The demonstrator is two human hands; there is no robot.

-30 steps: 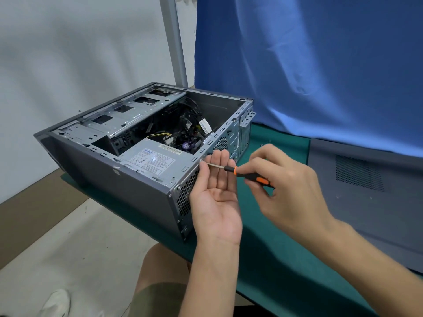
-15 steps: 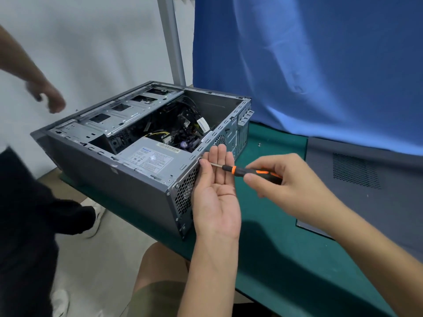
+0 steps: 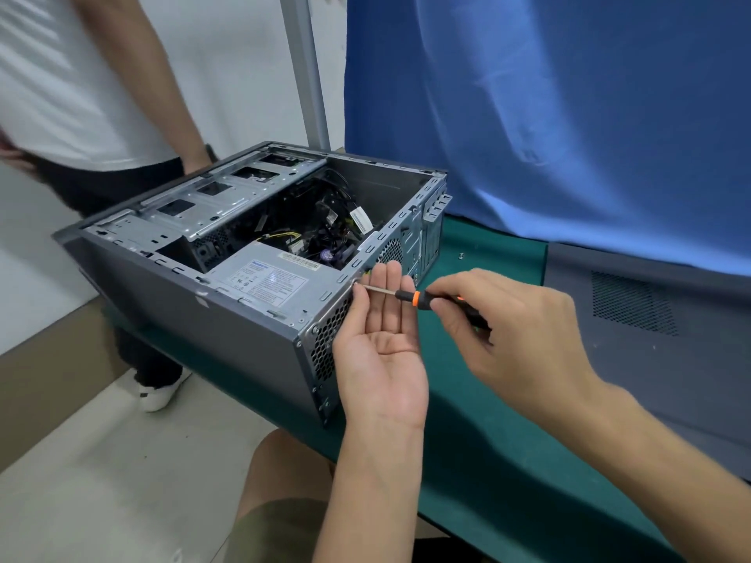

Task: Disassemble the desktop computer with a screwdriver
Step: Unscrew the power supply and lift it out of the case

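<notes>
Working at the left edge of the counter [image 3: 487, 461] on the desktop computer [image 3: 195, 319], lidless. Ignoring a passer-by [image 3: 73, 83] now close behind the case, nearer than a moment ago. Keeping the left grip [image 3: 382, 347] flat, palm up, fingers straight beneath the screw [image 3: 357, 283], ready to catch. Pinching the screwdriver [image 3: 406, 295] in the right grip [image 3: 508, 323], re-set round the handle, tip still seated: loosening probably underway.
</notes>
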